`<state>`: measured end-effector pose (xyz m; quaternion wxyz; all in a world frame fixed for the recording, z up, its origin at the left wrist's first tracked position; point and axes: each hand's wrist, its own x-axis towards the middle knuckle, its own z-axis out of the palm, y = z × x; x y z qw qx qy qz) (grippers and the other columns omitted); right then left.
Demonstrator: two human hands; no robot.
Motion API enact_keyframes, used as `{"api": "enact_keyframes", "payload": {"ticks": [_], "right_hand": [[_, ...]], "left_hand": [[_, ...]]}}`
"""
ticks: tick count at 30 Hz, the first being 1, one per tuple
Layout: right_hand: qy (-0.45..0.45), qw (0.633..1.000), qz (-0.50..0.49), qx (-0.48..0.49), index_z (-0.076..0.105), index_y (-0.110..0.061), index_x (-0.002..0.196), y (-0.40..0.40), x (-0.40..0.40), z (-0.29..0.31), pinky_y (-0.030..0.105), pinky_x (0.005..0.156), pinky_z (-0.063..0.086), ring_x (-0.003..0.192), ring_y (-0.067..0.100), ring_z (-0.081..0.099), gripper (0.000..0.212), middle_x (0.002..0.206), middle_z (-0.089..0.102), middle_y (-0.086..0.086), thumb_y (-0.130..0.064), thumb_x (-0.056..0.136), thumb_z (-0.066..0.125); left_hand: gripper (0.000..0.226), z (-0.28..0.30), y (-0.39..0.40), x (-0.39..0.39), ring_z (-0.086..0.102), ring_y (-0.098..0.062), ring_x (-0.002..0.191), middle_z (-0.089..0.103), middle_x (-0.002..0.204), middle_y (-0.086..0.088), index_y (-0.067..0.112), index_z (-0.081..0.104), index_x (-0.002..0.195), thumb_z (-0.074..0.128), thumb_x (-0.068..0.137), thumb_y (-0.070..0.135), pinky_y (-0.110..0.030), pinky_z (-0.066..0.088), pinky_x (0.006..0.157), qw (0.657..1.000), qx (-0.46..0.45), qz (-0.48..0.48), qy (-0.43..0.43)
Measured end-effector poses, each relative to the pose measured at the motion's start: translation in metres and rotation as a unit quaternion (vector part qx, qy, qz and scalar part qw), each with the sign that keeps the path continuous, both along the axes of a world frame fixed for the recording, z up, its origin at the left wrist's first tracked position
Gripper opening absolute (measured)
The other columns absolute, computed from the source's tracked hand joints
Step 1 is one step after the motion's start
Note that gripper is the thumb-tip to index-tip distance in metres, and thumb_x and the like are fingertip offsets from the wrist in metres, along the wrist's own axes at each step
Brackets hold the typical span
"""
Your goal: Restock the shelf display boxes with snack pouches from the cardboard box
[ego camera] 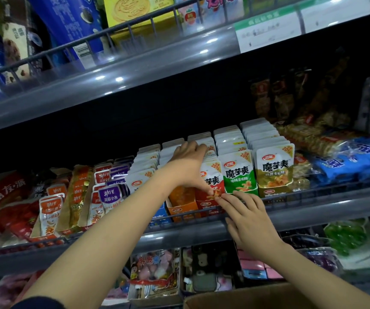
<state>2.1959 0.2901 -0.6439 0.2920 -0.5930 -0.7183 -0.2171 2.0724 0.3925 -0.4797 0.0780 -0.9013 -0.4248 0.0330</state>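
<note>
Head view: left hand (188,166) reaching over row of red snack pouches (212,175) in red display box (206,205) on mid shelf (313,210), fingers spread across pouch tops, thumb down on front pouch, gripping the stack. Right hand (246,221) w/ fingers relaxed, straight, tips touching front pouch's lower edge, next to left thumb. Green pouches (239,175) & olive pouches (274,168) in rows just right. Cardboard box (246,297) at bottom edge, below right forearm.
</note>
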Motion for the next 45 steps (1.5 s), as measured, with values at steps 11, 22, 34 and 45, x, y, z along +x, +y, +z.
{"api": "enact_keyframes", "payload": {"ticks": [11,22,34,45], "right_hand": [[0.068,0.996,0.064,-0.016,0.052,-0.018,0.116,0.012,0.006,0.006,0.033,0.098,0.028,0.111,0.018,0.045,0.041,0.116,0.060,0.000,-0.029,0.077,0.047],[0.067,0.995,0.066,-0.009,0.052,-0.019,0.117,0.013,0.006,0.003,0.033,0.098,0.029,0.110,0.019,0.045,0.038,0.116,0.056,-0.002,-0.029,0.081,0.047],[0.096,0.993,0.062,-0.042,0.052,-0.018,0.123,0.006,0.002,0.002,0.029,0.098,0.027,0.116,0.017,0.042,0.043,0.121,0.048,-0.003,-0.029,0.082,0.047],[0.100,0.995,0.029,0.003,0.053,-0.016,0.125,-0.004,0.013,0.012,0.034,0.101,0.028,0.117,0.019,0.044,0.042,0.123,0.054,0.000,-0.025,0.084,0.045]], "left_hand": [[0.097,-0.001,-0.008,0.008,0.037,-0.026,0.120,0.052,0.125,-0.007,0.014,0.027,0.139,0.079,0.065,0.051,-0.034,0.028,0.098,0.999,0.031,0.002,-0.014],[0.107,-0.001,0.001,-0.005,0.005,-0.014,0.145,-0.001,0.159,0.010,0.032,0.004,0.152,0.073,0.072,0.054,-0.037,0.017,0.118,0.985,-0.108,-0.026,-0.134],[0.084,0.003,0.016,0.005,-0.010,-0.008,0.145,-0.010,0.159,0.007,0.029,-0.003,0.151,0.047,0.090,0.057,-0.031,-0.007,0.115,0.990,-0.091,-0.103,-0.009],[0.079,-0.002,0.007,-0.014,-0.007,-0.005,0.145,-0.008,0.159,0.009,0.027,-0.003,0.152,0.028,0.090,0.065,-0.031,-0.011,0.117,0.994,-0.067,-0.075,-0.031]]}}
